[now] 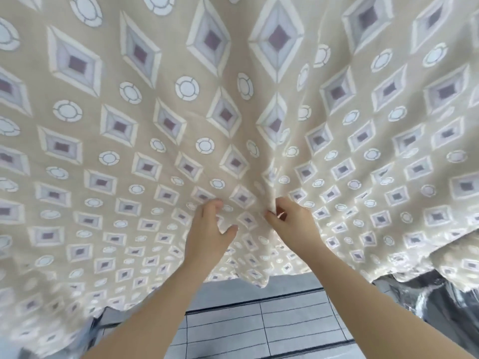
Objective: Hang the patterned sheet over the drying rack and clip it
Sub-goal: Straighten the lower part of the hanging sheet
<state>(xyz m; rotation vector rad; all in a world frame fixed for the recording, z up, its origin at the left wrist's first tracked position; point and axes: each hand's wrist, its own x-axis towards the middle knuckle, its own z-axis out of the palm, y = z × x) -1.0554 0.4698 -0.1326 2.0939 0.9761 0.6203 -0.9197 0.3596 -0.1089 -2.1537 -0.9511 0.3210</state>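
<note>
Beige patterned sheet (160, 156) hangs draped; your right grip (294, 222) pinches a fold, left grip (208, 230) open against it, so clip next.

Grey tiled floor (293, 330), silvery sheeting (425, 301)

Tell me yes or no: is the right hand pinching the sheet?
Yes, the right hand pinches a vertical fold of the patterned sheet.

patterned sheet (233, 99) hanging ahead across the view, left hand (207, 229) and right hand (293, 224) side by side against it, tiled floor (259, 325) below its hem
</note>
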